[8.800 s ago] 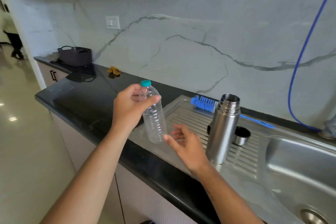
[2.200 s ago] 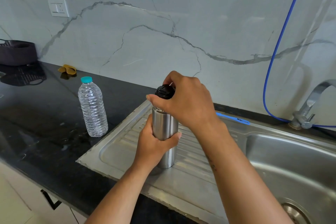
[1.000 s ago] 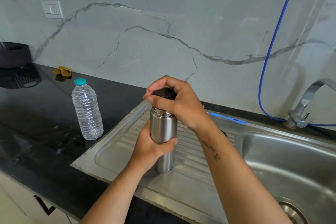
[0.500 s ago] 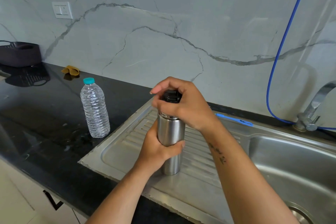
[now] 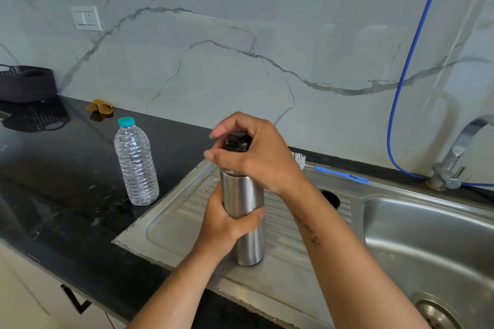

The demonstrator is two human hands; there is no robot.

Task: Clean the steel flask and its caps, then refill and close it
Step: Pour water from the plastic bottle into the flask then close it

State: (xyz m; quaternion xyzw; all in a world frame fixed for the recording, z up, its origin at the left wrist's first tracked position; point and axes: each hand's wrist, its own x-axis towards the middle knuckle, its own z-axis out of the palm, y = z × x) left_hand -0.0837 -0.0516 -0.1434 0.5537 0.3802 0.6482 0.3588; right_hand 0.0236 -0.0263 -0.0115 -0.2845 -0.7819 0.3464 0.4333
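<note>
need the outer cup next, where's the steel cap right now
In the head view the steel cap sits on the drainboard, right of the steel flask, mostly hidden behind the right forearm, between the flask and the sink basin.

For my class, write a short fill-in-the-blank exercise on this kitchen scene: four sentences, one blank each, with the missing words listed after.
1. The left hand grips the body of the steel ____.
2. The right hand holds the ____ inner cap at the flask's mouth.
3. The plastic bottle on the counter has a ____ cap.
4. The flask stands upright on the sink's ____.

Missing words: flask; black; teal; drainboard
</note>
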